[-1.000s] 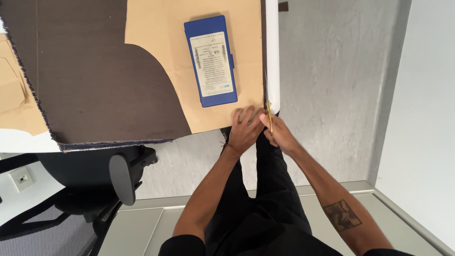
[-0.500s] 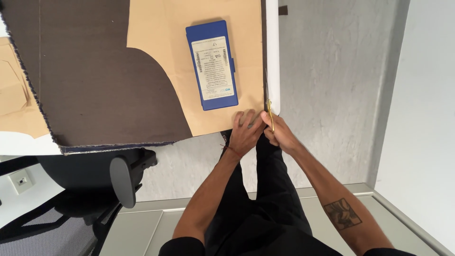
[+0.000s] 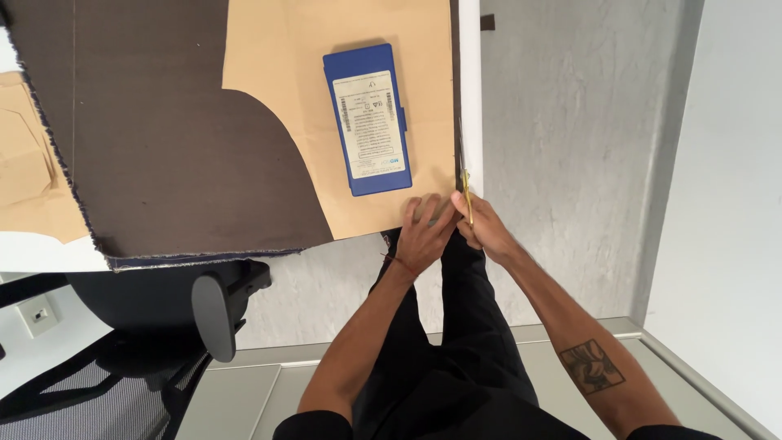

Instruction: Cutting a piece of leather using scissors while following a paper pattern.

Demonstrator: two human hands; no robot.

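Where fabric ends, tan paper pattern [image 3: 358, 106]

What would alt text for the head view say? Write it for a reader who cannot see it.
Two bare hands meet at the corner of a tan paper pattern lying on dark brown fabric: the left hand presses the paper, the right hand holds scissors at the edge. A blue flat box rests on the paper.

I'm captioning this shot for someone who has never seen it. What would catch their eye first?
First, the blue flat box lying on the tan paper pattern near the table's right edge. Below it, both hands meet at the pattern's corner: the left hand presses the paper, the right hand holds yellow-handled scissors. To the left spreads dark brown fabric.
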